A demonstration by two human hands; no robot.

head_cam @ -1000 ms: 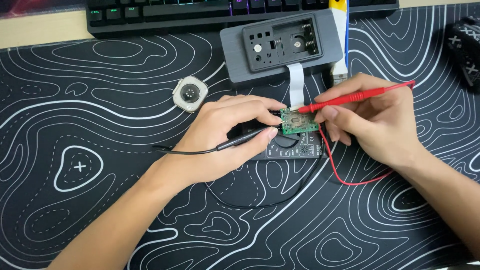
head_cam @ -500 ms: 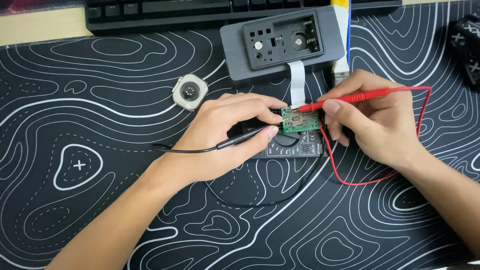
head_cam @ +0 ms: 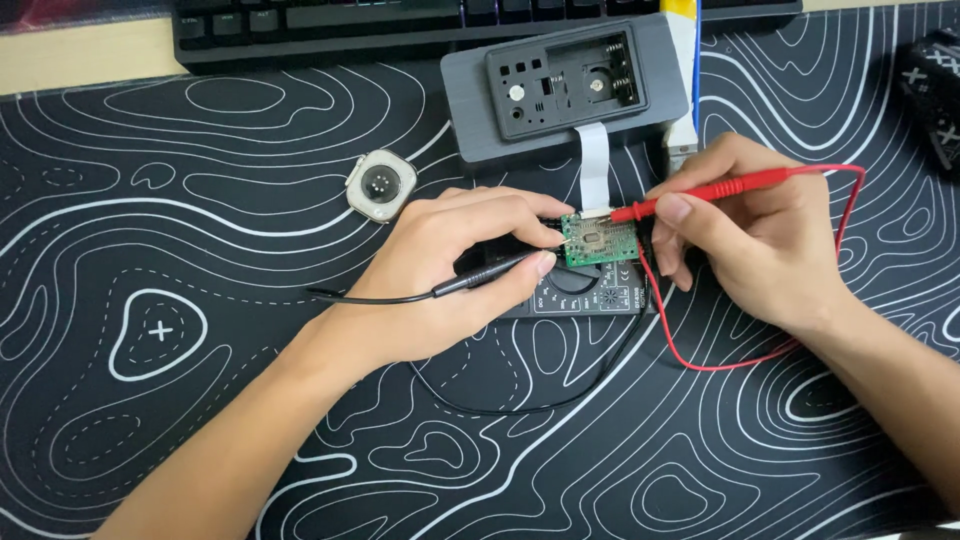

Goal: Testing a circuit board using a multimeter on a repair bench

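Observation:
A small green circuit board (head_cam: 598, 241) lies on top of a black multimeter (head_cam: 590, 295) at the middle of the mat. My left hand (head_cam: 455, 275) grips a black test probe (head_cam: 480, 280), its tip at the board's left edge. My right hand (head_cam: 750, 245) pinches a red test probe (head_cam: 720, 195), whose tip touches the board's upper right corner. A white ribbon cable (head_cam: 592, 165) runs from the board up to a grey plastic housing (head_cam: 565, 90) with an open recessed compartment. Red wire (head_cam: 740, 360) and black wire (head_cam: 500, 405) loop over the mat below the hands.
A patterned black desk mat (head_cam: 160, 330) with white contour lines covers the table. A small round-cornered watch body (head_cam: 381, 185) lies left of the hands. A dark keyboard (head_cam: 330, 25) runs along the far edge. A black patterned object (head_cam: 935, 85) sits at the right edge.
The view has shifted slightly. The red wire's loop beside my right hand has swung outward. Both probes stay at the green board.

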